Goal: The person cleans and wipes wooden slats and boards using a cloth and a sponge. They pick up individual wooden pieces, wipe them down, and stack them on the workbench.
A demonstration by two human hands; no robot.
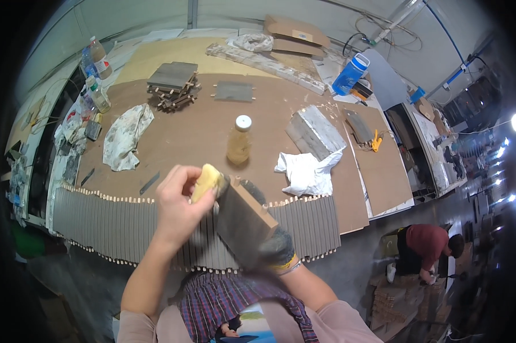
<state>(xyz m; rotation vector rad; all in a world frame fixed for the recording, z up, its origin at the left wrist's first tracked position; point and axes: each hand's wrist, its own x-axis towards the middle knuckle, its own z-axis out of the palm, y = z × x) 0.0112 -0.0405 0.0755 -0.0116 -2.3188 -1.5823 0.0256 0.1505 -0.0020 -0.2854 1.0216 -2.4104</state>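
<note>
A yellow sponge (207,179) is pinched in my bare left hand (179,199), its dark, stained edge close to the top end of a grey-faced board (240,217). My right hand (278,250), in a dark grey glove, grips that board from behind, holding it tilted above the table's near edge. Light wooden dowels stick out of the board's bare wood edge. Beneath both hands runs a long row of similar grey boards (106,220), packed upright side by side with dowel ends along both edges. Just beyond stands a white-capped bottle (239,144) of amber liquid.
A stack of grey boards (173,83) and a single board (234,91) lie farther back. Stained cloth (126,137) is at left; white cloth (306,174) and a grey block (316,132) at right. A blue jug (350,74) stands back right. Another person (426,248) bends over at far right.
</note>
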